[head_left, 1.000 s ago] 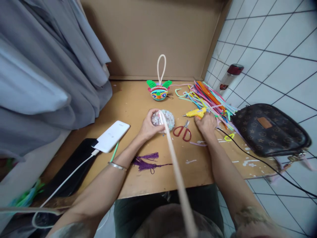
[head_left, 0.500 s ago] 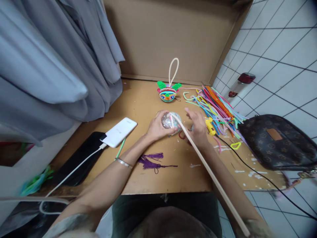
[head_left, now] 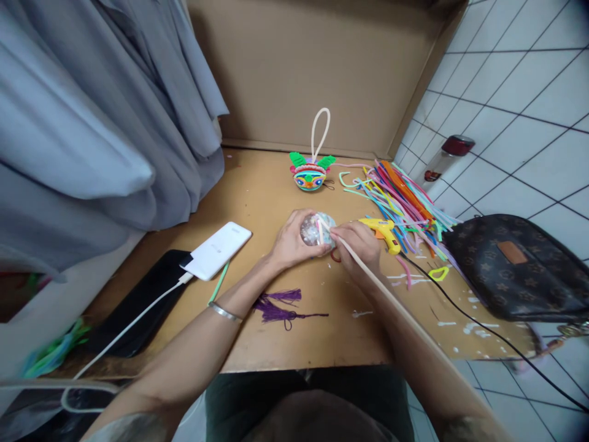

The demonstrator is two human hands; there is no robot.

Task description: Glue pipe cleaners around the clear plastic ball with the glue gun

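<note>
Purple tassels (head_left: 278, 310) lie on the near part of the counter (head_left: 304, 347), and beyond them the left hand (head_left: 294, 240) curls around the left side of a clear, speckled ball (head_left: 310, 233), gripping it, while the right hand (head_left: 361, 250) pinches a long cream strip (head_left: 373, 280) at the ball's right side, its tail running back along the right forearm. Just beside the right hand lies a yellow glue gun (head_left: 391, 236), near a heap of multicoloured pipe cleaners (head_left: 407, 199); farther back, beyond the ball, sits a green-eared animal-head ornament (head_left: 310, 178) with a cream loop.
</note>
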